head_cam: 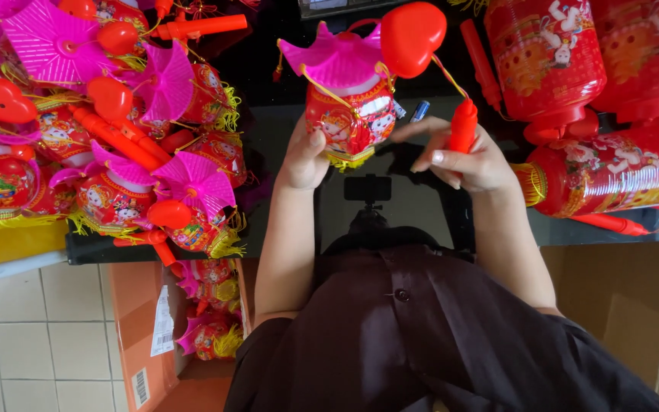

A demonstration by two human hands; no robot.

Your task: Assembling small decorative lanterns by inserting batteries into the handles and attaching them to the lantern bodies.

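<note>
Near the middle of the dark table (pixel 421 221), a small red toy lantern (pixel 348 118) with a pink pleated roof is being worked on. Its parts look joined already: roof on the body, yellow fringe below, a red heart piece (pixel 412 34) hanging above, and a cord running to a red handle stick (pixel 463 126). Judging by the heap of finished lanterns (pixel 116 130) at the table's left edge and more in the orange carton (pixel 207 320) on the floor, this one seems close to done, with only the handle or its cord left to settle.

The left hand (pixel 304 156) is raised with the forearm upright in view, its fingers curled shut against the lantern's left side, steadying it. The right hand (pixel 467 160) is held palm down just right of the lantern; its fingers are closed around the handle stick, the index finger stretched toward the lantern. Larger red lanterns (pixel 612 172) are lying at the right edge.
</note>
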